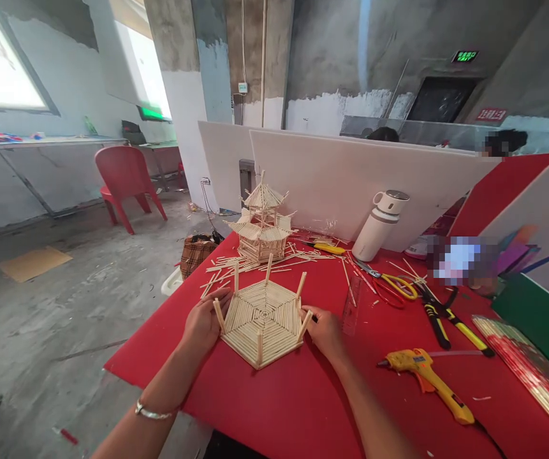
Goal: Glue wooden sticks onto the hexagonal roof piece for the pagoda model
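Note:
A hexagonal platform [274, 322] of pale wooden sticks, laid in rings, lies before me on the red tabletop [284, 408]. Short upright posts stand at its corners. My left hand [203, 322] grips its left side, with the fingertips partly hidden behind a post. On the opposite side, my right hand [322, 326] has thumb and fingers closed at the edge near the right posts. Just behind the platform stands a tiered stick pavilion [262, 229] with pointed roofs, and loose wooden sticks [221, 264] are scattered around its foot.
On the right lie a yellow glue gun [430, 376], pliers [441, 319], scissors [389, 284], a clear ruler [352, 306] and bundled sticks [527, 370]. A yellow-handled cutter [329, 248] and white flask [380, 226] are farther back. White boards [331, 172] border the table; people sit beyond.

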{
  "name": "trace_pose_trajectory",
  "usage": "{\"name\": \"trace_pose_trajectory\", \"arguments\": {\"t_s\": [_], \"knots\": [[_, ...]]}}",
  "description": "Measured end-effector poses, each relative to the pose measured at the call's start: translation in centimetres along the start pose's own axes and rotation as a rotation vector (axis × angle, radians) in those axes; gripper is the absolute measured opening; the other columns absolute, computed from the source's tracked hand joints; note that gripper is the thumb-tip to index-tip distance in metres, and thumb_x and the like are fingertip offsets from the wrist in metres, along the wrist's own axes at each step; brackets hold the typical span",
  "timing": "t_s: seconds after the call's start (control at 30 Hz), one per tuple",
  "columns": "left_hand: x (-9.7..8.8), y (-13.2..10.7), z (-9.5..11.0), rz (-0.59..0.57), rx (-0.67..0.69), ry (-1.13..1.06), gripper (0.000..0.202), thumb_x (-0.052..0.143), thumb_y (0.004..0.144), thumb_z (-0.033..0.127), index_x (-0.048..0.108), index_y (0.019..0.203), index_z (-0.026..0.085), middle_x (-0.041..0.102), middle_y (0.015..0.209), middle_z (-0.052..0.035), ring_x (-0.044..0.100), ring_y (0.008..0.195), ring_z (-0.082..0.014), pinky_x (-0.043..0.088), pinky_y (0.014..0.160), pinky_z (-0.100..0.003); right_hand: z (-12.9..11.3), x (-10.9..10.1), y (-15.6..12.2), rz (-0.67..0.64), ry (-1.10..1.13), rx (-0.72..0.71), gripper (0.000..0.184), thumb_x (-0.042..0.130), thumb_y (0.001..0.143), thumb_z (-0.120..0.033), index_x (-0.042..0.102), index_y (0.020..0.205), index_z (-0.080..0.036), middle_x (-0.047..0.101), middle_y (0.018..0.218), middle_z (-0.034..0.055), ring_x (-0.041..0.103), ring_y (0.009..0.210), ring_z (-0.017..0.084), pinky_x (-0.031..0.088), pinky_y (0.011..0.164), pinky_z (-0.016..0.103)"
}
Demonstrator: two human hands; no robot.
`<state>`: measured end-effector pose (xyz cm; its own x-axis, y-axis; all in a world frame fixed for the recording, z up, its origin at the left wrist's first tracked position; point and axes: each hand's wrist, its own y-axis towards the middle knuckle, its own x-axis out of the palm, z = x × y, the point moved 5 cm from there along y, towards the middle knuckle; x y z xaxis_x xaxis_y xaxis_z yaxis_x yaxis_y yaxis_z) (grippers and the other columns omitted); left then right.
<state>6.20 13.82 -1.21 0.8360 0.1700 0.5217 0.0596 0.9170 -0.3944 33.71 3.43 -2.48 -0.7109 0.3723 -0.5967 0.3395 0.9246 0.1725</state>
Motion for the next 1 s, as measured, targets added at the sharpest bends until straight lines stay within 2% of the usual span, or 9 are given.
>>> {"name": "trace_pose_trajectory", "arguments": {"t_s": [0.23, 0.5, 0.6, 0.8, 1.0], "knots": [[0.4, -0.6, 0.3, 0.029, 0.002, 0.01, 0.029, 0.045, 0.07, -0.004, 0.069, 0.083, 0.008, 0.074, 0.089, -0.0145, 0.072, 0.096, -0.0214, 0.059, 0.088, -0.027, 0.4, -0.1, -0.2, 0.014, 0.059, 0.091, 0.044, 0.053, 0.087, -0.048, 0.077, 0.104, -0.015, 0.078, 0.088, 0.0115, 0.071, 0.077, 0.027, 0.051, 0.068, 0.032], [0.4, -0.9, 0.3, 0.019, -0.011, -0.009, 0.028, 0.047, 0.072, -0.004, 0.07, 0.084, 0.007, 0.074, 0.088, -0.0144, 0.072, 0.097, -0.0223, 0.06, 0.084, -0.025, 0.3, 0.0, -0.6, 0.081, 0.206, 0.107, 0.039, 0.059, 0.083, -0.048, 0.076, 0.096, -0.016, 0.077, 0.086, 0.0103, 0.07, 0.074, 0.024, 0.053, 0.068, 0.03], [0.4, -1.0, 0.3, 0.025, -0.013, -0.016, 0.028, 0.047, 0.072, -0.004, 0.07, 0.084, 0.005, 0.074, 0.089, -0.0159, 0.072, 0.096, -0.023, 0.06, 0.085, -0.027, 0.4, 0.0, -0.8, 0.106, 0.266, 0.153, 0.042, 0.061, 0.081, -0.051, 0.076, 0.095, -0.014, 0.076, 0.081, 0.0099, 0.07, 0.068, 0.024, 0.053, 0.061, 0.029], [0.3, -0.8, 0.3, 0.047, -0.016, -0.016, 0.029, 0.045, 0.074, -0.004, 0.071, 0.083, 0.005, 0.074, 0.089, -0.0166, 0.072, 0.097, -0.0224, 0.06, 0.081, -0.025, 0.1, -0.4, -1.2, 0.092, 0.248, 0.22, 0.048, 0.059, 0.08, -0.053, 0.076, 0.099, -0.013, 0.073, 0.067, 0.007, 0.064, 0.051, 0.02, 0.045, 0.044, 0.026], [0.1, -0.8, 0.2, 0.061, -0.019, -0.004, 0.029, 0.045, 0.074, -0.004, 0.071, 0.082, 0.007, 0.074, 0.09, -0.0149, 0.072, 0.096, -0.0208, 0.06, 0.082, -0.024, -0.2, -0.6, -1.3, 0.101, 0.203, 0.213, 0.048, 0.058, 0.081, -0.051, 0.076, 0.101, -0.012, 0.071, 0.061, 0.0054, 0.062, 0.048, 0.02, 0.046, 0.047, 0.027]]}}
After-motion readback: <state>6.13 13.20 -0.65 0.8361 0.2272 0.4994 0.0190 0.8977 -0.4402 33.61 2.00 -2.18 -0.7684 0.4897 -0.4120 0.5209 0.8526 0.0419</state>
